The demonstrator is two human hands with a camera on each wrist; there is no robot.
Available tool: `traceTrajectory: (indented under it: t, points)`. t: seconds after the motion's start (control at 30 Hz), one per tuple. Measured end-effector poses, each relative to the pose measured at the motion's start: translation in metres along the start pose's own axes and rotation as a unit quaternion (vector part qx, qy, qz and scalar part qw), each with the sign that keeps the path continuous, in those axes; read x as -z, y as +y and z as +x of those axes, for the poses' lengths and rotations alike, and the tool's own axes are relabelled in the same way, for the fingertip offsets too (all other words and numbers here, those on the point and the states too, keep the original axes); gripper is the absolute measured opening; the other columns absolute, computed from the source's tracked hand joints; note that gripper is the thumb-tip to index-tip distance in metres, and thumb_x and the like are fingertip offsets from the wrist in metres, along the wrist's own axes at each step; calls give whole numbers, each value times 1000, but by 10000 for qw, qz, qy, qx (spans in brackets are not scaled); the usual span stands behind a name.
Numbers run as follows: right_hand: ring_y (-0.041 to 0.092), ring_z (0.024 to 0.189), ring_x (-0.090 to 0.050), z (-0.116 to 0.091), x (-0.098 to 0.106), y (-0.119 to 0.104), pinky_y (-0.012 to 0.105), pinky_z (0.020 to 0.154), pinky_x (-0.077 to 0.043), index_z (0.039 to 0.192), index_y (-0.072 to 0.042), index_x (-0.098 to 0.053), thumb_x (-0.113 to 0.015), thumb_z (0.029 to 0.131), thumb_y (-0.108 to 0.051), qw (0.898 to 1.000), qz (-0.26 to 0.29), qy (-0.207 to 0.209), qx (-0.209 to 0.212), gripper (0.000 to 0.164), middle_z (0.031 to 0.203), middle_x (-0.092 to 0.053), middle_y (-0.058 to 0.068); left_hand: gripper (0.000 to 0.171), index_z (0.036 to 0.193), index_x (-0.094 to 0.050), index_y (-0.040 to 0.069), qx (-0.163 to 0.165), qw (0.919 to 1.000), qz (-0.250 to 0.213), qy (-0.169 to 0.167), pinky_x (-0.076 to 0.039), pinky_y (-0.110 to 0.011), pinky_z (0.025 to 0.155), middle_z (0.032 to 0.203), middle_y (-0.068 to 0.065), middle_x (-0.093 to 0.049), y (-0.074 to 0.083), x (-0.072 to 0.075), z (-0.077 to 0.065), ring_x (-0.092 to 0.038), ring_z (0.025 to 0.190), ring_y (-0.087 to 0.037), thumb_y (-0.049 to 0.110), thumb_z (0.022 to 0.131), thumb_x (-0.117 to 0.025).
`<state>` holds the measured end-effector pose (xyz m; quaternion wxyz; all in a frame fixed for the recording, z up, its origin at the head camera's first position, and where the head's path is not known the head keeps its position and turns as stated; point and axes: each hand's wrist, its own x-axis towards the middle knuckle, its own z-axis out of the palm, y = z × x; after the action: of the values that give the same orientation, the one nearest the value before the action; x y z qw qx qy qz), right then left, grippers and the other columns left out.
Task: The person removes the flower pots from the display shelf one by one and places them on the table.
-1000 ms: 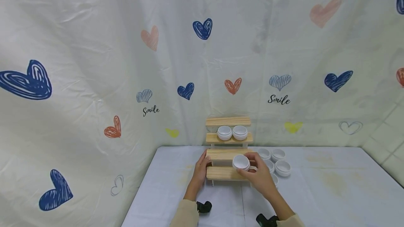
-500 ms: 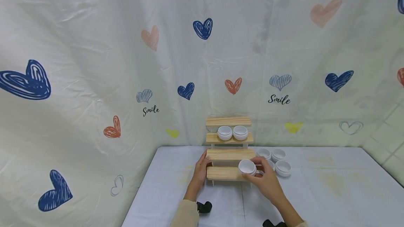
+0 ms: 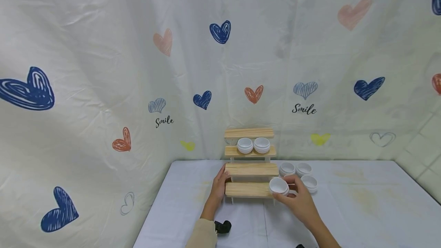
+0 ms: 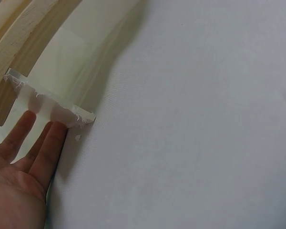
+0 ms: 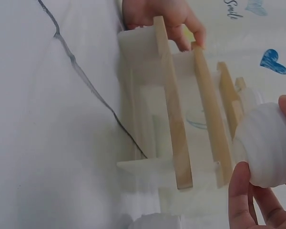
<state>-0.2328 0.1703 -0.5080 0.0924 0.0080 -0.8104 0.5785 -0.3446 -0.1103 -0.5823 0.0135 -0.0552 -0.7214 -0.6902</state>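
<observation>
A tiered display stand (image 3: 251, 190) with light wooden boards and pale side panels stands on the table. My left hand (image 3: 218, 183) grips its left side, at the end of the second board from the bottom. In the left wrist view, fingertips (image 4: 57, 129) touch the side panel. My right hand (image 3: 298, 198) holds a small white bowl (image 3: 278, 185), rim up, between thumb and fingers at the right end of the lowest board. Whether the bowl touches that board is not clear. Two more white bowls (image 3: 245, 145) sit side by side on the second board from the top.
Several white bowls (image 3: 309, 183) are on the table just right of the stand, partly hidden by my right hand. A white cloth (image 3: 361, 202) covers the table. Behind it hangs a curtain (image 3: 220, 68) printed with hearts.
My right hand has moved right and slightly toward me with the bowl, from the middle right of the lowest board to its right end. My left hand stays on the stand.
</observation>
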Motion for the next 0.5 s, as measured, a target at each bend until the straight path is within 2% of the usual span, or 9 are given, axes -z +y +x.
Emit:
traceTrajectory:
  t: [0.13, 0.5]
  points:
    - [6, 107, -55, -3, 5, 1, 20, 78, -55, 130, -7, -52, -90, 78, -23, 10000, 40, -8, -27, 66, 133, -56, 12, 62, 161, -32, 13, -6, 10000, -8, 16, -16, -57, 128, 166, -11, -34, 2, 0, -2, -23, 157, -35, 38, 107, -47]
    - [4, 105, -54, -5, 14, 12, 21, 77, -55, 128, -6, -52, -90, 78, -22, 10000, -54, 43, 59, 65, 128, -57, 11, 59, 161, -32, 10, 34, 10000, 45, 70, -15, -58, 128, 166, -14, -35, 2, -2, 0, -22, 157, -37, 34, 108, -44]
